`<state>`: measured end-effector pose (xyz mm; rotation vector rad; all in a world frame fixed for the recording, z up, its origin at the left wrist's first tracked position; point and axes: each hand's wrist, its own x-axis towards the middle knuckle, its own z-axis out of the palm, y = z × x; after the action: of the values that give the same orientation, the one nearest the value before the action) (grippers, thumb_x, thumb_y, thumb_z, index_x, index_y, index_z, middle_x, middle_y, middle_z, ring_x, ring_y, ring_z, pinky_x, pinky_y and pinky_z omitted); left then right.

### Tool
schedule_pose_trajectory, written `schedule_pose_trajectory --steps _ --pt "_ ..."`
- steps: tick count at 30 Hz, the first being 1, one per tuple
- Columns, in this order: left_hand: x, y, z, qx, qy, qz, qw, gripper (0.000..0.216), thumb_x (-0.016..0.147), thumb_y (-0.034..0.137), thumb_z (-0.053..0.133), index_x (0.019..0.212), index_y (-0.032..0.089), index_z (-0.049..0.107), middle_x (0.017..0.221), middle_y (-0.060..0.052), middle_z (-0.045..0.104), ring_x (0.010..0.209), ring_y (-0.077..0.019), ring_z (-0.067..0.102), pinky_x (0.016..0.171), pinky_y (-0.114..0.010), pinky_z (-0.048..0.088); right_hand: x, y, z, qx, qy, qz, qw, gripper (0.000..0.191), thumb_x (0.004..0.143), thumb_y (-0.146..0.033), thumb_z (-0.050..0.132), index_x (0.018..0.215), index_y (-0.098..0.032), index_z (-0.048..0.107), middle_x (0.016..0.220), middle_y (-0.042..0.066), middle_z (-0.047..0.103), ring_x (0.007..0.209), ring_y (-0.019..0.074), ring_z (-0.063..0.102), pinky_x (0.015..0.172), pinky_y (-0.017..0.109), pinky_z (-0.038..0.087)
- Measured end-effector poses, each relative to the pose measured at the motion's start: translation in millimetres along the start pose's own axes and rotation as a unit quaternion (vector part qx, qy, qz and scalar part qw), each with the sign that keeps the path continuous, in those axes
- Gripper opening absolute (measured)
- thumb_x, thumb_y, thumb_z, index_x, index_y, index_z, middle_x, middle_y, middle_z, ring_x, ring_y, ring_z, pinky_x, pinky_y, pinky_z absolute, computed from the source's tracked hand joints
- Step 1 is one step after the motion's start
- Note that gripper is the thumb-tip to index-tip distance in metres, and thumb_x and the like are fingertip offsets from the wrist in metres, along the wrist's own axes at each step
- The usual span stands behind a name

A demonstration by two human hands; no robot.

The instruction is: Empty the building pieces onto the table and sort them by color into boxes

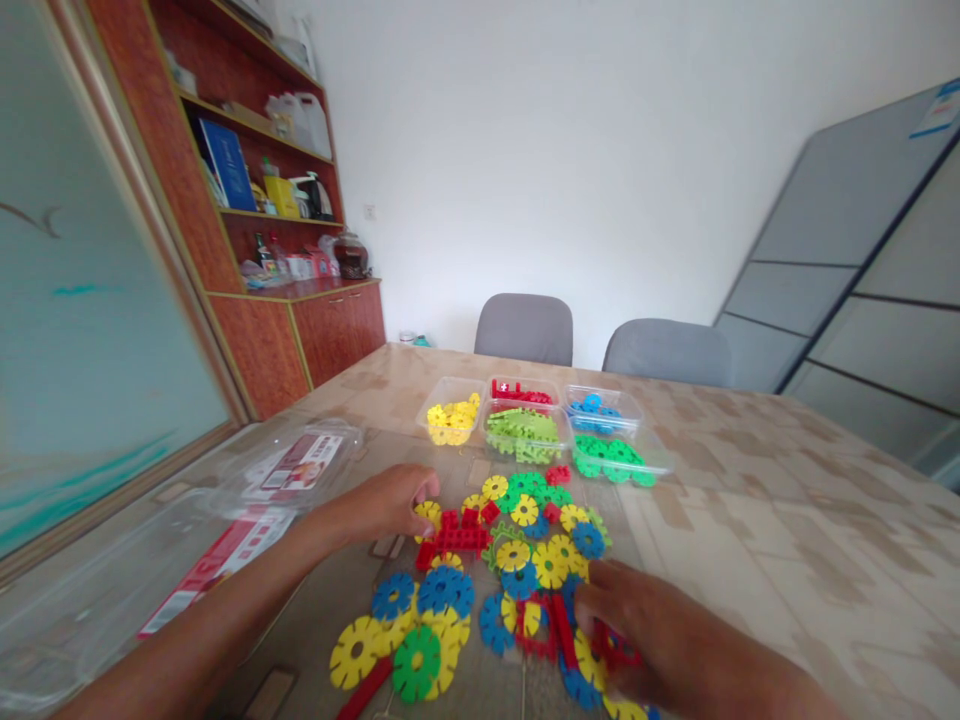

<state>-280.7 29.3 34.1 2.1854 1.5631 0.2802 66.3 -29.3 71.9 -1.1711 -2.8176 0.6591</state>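
Note:
My left hand [394, 503] is at the left edge of a mixed pile of plastic building pieces. Thumb and fingers are apart in a curve beside a yellow notched disc [428, 517]; a red studded piece [461, 538] lies just right of it. Over the pile's near right side, my right hand [637, 620] has its fingers bent down among red pieces [619, 645] and yellow discs [589, 660]. What its fingertips grip is hidden. Between the hands lie blue discs [517, 580], a red bar [563, 632], and a green disc [417, 663] on yellow ones.
Behind the pile stand clear tubs of yellow discs [452, 420], red pieces [523, 393], light green pieces [523, 432], blue pieces [596, 412] and green discs [611, 456]. Clear plastic lids [300, 455] lie left. Two grey chairs [523, 327] stand beyond the table [787, 520].

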Motion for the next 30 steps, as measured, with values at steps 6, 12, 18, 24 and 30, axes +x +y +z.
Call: schedule_pose_trajectory --steps 6,12,18,24,30 --pt "-0.9 -1.8 -1.6 -0.017 -0.022 -0.014 1.000 0.024 0.060 0.029 0.067 0.077 0.018 0.053 0.071 0.003 0.055 0.067 -0.0167 0.051 0.053 -0.022 0.033 1.0 0.9 -3.0 0.038 -0.019 -0.015 0.999 0.023 0.069 -0.009 0.067 0.087 -0.022 0.060 0.097 -0.001 0.061 0.083 0.0150 0.057 0.070 0.020 0.044" --pt "-3.4 5.1 -13.3 -0.051 -0.036 0.009 0.998 0.017 0.064 0.023 0.061 0.077 0.018 0.051 0.065 0.005 0.052 0.063 -0.0149 0.049 0.051 -0.022 0.030 3.9 5.5 -0.5 -0.010 -0.036 0.026 0.999 0.028 0.067 -0.011 0.068 0.092 -0.020 0.060 0.102 0.004 0.060 0.089 0.0207 0.057 0.075 0.027 0.045" --pt "-8.2 -0.2 -35.6 -0.080 -0.033 0.039 0.995 0.010 0.071 0.021 0.057 0.080 0.017 0.053 0.068 0.004 0.053 0.065 -0.0140 0.050 0.056 -0.021 0.034 11.1 4.8 5.0 -0.050 -0.013 -0.002 0.999 0.006 0.083 -0.015 0.055 0.084 -0.018 0.060 0.092 0.006 0.062 0.080 0.0193 0.059 0.069 0.027 0.046" --pt "-20.3 31.6 -40.1 -0.135 -0.093 0.090 0.982 0.011 0.076 0.027 0.062 0.080 0.018 0.059 0.068 0.005 0.055 0.063 -0.0120 0.049 0.055 -0.020 0.034 10.4 4.2 4.9 -0.075 -0.017 0.023 0.997 0.015 0.079 -0.025 0.065 0.092 -0.017 0.062 0.098 0.010 0.063 0.085 0.0253 0.061 0.073 0.034 0.048" --pt "-32.3 73.2 -17.5 -0.120 -0.217 0.137 0.959 0.016 0.072 0.021 0.069 0.088 0.020 0.067 0.071 0.004 0.058 0.064 -0.0117 0.053 0.055 -0.019 0.036 17.6 10.3 12.7 -0.093 -0.006 0.021 0.995 0.007 0.083 -0.019 0.058 0.087 -0.015 0.062 0.094 0.010 0.063 0.085 0.0248 0.060 0.073 0.034 0.048"
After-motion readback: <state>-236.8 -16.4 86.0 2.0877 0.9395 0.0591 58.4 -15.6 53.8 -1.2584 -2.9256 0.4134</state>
